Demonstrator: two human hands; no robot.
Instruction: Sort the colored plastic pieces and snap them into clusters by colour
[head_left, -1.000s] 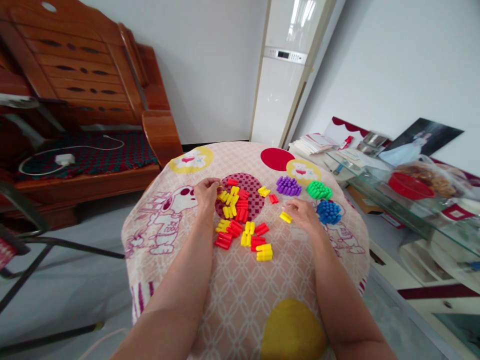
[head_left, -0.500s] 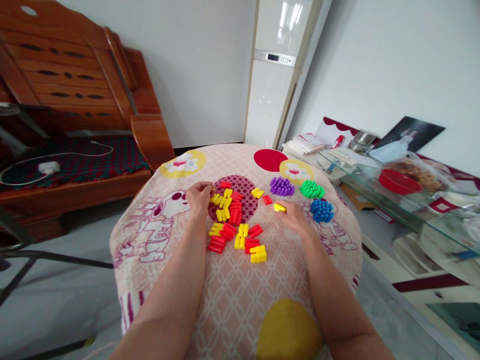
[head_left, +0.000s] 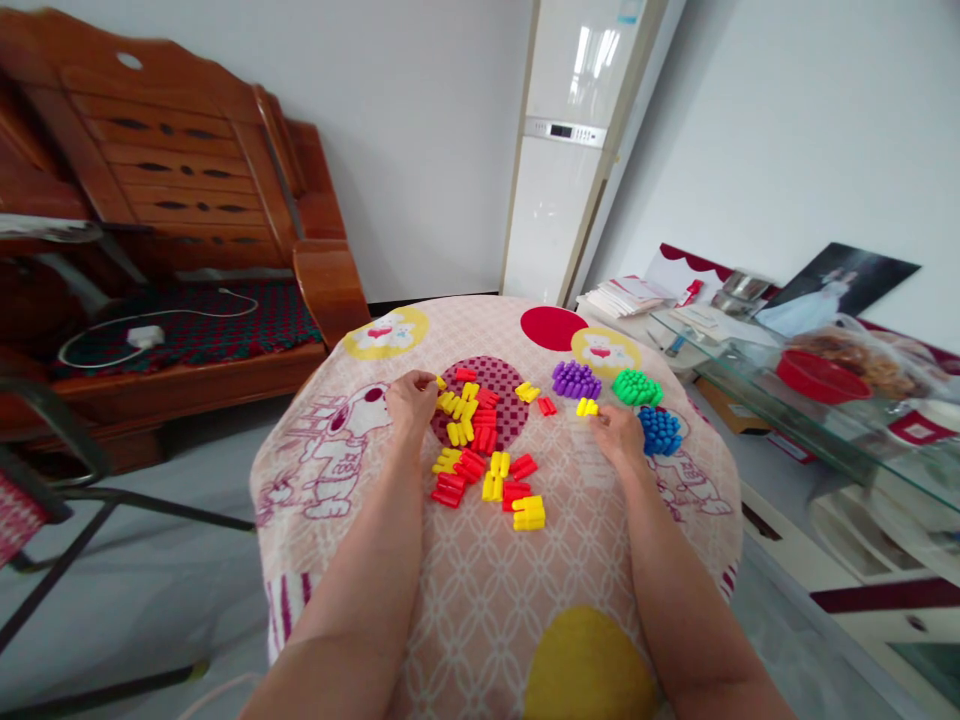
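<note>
A heap of loose red and yellow plastic pegs (head_left: 480, 440) lies in the middle of a table under a patterned cloth (head_left: 480, 590). My left hand (head_left: 411, 398) rests at the heap's left edge, fingers curled on a yellow peg. My right hand (head_left: 619, 430) pinches another yellow peg (head_left: 586, 407) just in front of the sorted clusters: purple pegs (head_left: 576, 379), green pegs (head_left: 637, 387) and blue pegs (head_left: 660, 430), which lies right beside that hand.
A wooden bench (head_left: 165, 250) with a charger and cable stands at the left. A tall white air conditioner (head_left: 562, 160) fills the corner. At the right is a glass table (head_left: 825, 410) with a red bowl (head_left: 817, 372), papers and a photo. Metal chair legs (head_left: 67, 480) show at far left.
My right hand picked a yellow peg off the cloth and carried it away from me, up beside the purple and blue clusters. My left hand stayed at the heap.
</note>
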